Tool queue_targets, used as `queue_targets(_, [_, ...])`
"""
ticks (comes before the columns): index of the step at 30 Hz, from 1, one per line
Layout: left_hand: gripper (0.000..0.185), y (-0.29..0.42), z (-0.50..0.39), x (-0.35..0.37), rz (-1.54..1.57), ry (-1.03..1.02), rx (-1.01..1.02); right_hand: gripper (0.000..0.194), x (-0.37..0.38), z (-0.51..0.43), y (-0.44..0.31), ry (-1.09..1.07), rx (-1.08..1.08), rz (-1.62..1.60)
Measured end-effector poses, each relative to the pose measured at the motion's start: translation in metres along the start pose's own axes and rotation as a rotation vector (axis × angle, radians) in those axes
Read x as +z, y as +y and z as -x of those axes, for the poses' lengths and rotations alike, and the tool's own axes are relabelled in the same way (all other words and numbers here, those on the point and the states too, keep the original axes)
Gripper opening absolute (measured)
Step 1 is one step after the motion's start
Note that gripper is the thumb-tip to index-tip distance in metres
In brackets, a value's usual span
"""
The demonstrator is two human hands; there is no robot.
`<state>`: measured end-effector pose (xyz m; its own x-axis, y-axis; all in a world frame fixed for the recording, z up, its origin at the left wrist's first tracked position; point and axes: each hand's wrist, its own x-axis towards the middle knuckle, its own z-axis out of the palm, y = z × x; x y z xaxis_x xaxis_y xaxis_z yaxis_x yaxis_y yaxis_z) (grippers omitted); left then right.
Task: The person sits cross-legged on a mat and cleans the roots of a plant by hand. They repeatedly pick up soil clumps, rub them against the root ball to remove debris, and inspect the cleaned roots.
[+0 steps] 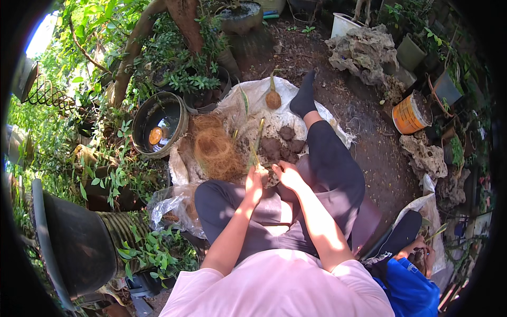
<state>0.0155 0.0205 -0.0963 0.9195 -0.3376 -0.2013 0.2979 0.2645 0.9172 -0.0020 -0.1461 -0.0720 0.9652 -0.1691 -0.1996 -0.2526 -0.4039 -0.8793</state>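
Note:
In my left hand (pixel 257 178) is the lower end of a green leaf cutting with yellowish edges (pixel 260 136), its blade pointing away from me. My right hand (pixel 287 173) is close beside it, thumb and fingers bent; whether they pinch something thin cannot be told. Beyond the hands, dark clumps of soil (pixel 273 147) lie on a spread white woven sack (pixel 289 83). A loose heap of brown coconut fibre (pixel 216 146) is at the left. Farther off sit a round fibre-covered ball with a stem (pixel 273 99) and a single long leaf (pixel 244 102).
A round basin of water (pixel 180 119) with an orange object stands left of the sack, above a clear plastic bag (pixel 174 208). Rough rocks (pixel 362 51) and an orange bucket (pixel 410 113) line the right. Another person in blue (pixel 414 287) works at lower right. A large black pot (pixel 75 241) stands left.

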Motion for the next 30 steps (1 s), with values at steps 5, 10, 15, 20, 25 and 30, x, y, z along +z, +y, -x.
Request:
queue_targets(5, [0.026,-0.003,0.001,0.006,-0.097,0.063,0.01,0.038,0.002,0.002,-0.002,0.014,-0.034,0.023])
queue_targets(10, [0.032,0.007,-0.003,-0.001,-0.082,0.038,-0.026,0.039,0.0,0.001,-0.003,-0.02,0.1,-0.068])
queue_targets(15, [0.026,0.013,-0.006,-0.005,-0.043,0.01,-0.202,0.04,0.0,-0.001,-0.002,-0.029,0.089,-0.031])
queue_targets(20, [0.021,0.014,-0.005,0.003,0.084,0.067,-0.207,0.041,0.002,-0.002,0.001,-0.011,0.049,-0.02])
queue_targets(25, [0.017,0.014,-0.004,-0.003,-0.032,0.04,-0.256,0.04,0.004,-0.005,0.005,-0.009,0.074,0.049])
queue_targets(30, [0.018,0.016,-0.008,0.001,0.148,0.084,-0.273,0.04,0.006,-0.004,0.005,0.017,0.044,0.007])
